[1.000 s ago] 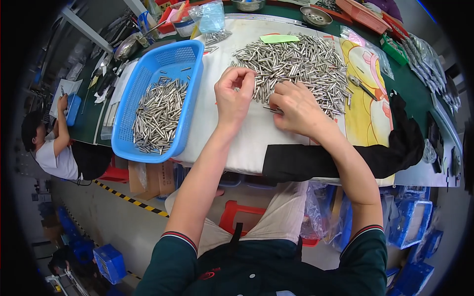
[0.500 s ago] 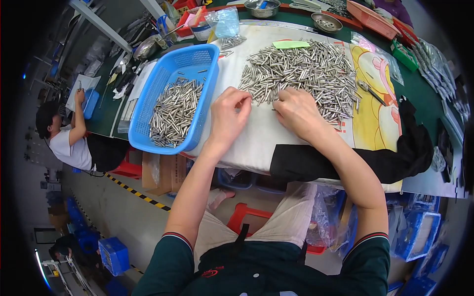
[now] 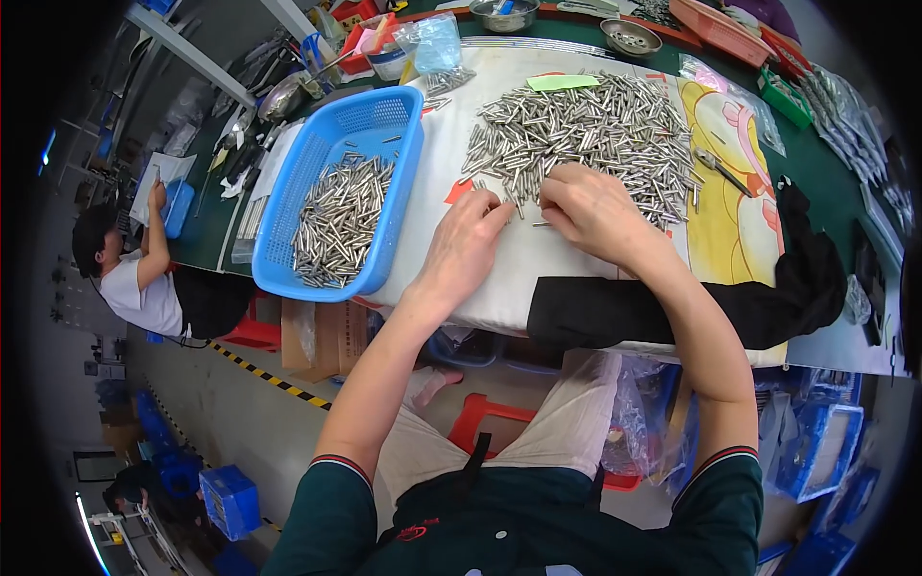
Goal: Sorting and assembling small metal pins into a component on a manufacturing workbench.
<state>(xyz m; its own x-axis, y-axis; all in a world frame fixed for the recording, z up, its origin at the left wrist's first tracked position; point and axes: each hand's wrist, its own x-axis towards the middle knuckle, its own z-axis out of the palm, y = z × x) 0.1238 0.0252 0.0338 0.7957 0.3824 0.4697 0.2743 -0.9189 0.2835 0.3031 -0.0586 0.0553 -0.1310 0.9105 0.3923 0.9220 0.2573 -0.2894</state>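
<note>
A broad heap of short silvery metal pins [image 3: 595, 130] covers the middle of the cloth-covered table. My left hand [image 3: 465, 238] is closed at the heap's near left edge, fingers curled and thumb toward the index finger. Whatever it grips is hidden, though loose pins lie by its fingertips. Bent over the heap's near edge, my right hand [image 3: 595, 213] is closed too, and one pin [image 3: 543, 224] sticks out beside its thumb. To the left stands a blue plastic basket [image 3: 408, 182] partly filled with similar pins.
A green slip of paper [image 3: 562, 83] rests on the heap's far side. Pliers [image 3: 722, 173] lie to its right. Black cloth [image 3: 615, 312] drapes the near edge. Metal bowls [image 3: 504, 13] and a red bin [image 3: 370, 43] stand behind. Another person [image 3: 130, 269] works at far left.
My left hand has moved right and toward me, baring a red patch on the cloth. My right hand has shifted slightly right. Several pins now lie loose between the hands.
</note>
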